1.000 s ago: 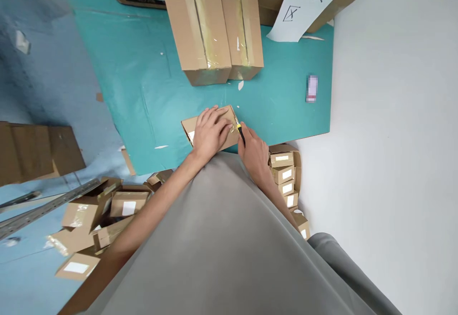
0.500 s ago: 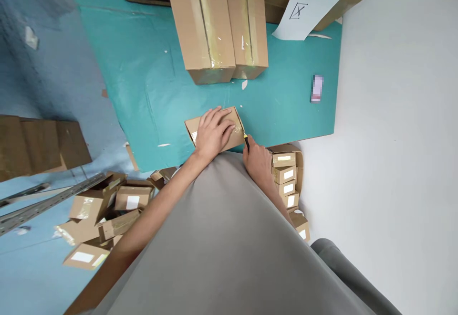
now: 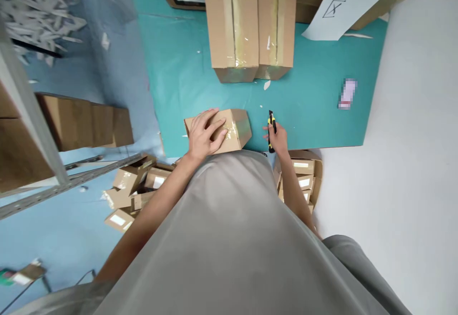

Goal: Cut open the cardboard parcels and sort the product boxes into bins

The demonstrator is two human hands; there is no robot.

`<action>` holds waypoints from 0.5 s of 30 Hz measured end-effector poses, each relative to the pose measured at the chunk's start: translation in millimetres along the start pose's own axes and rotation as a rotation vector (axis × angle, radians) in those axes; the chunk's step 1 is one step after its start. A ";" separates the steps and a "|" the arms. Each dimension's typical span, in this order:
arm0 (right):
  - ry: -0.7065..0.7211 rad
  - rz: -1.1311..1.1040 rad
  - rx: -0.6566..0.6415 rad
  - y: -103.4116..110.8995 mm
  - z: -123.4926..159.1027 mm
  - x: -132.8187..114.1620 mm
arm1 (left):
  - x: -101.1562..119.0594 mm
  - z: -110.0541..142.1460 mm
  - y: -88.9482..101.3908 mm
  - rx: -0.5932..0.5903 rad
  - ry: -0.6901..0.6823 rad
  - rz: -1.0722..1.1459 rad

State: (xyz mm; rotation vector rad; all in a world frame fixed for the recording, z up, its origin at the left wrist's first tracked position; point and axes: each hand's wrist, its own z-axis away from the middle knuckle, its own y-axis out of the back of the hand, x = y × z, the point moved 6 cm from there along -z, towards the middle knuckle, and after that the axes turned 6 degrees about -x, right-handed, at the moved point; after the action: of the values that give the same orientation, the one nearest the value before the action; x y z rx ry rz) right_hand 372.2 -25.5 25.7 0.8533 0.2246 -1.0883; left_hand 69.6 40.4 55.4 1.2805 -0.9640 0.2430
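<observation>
My left hand [image 3: 203,136] rests on a small cardboard box [image 3: 236,131], fingers spread over its top. Clear tape glints along the box's edge, and its right side face is showing. The box stands at the near edge of the teal-covered table [image 3: 307,114], close against my grey top. To its right, apart from it, my right hand [image 3: 278,138] has its fingers around a black and yellow box cutter [image 3: 271,131]. The cutter's tip points away from me, toward the far side of the table.
Two larger taped cartons [image 3: 234,24] stand farther back. A white handwritten paper sign [image 3: 332,14] hangs at the back right. A blurred-out small item [image 3: 347,94] lies at the right. Boxes are heaped on the floor [image 3: 123,217] at left; a carton of small boxes [image 3: 304,167] stands below right.
My right hand has moved the cutter away from the box's edge, to the right. The box now shows its right side face. My view has shifted left.
</observation>
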 end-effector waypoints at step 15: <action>0.189 0.217 0.058 -19.7 -21.1 -17.8 | -21.5 65.0 26.0 0.223 0.295 0.070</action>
State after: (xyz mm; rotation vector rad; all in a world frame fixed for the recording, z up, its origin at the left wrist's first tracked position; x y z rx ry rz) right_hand 352.0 -2.2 11.7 1.0094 0.2525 -0.8160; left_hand 9.4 -1.2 56.3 1.3678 -0.7431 0.5911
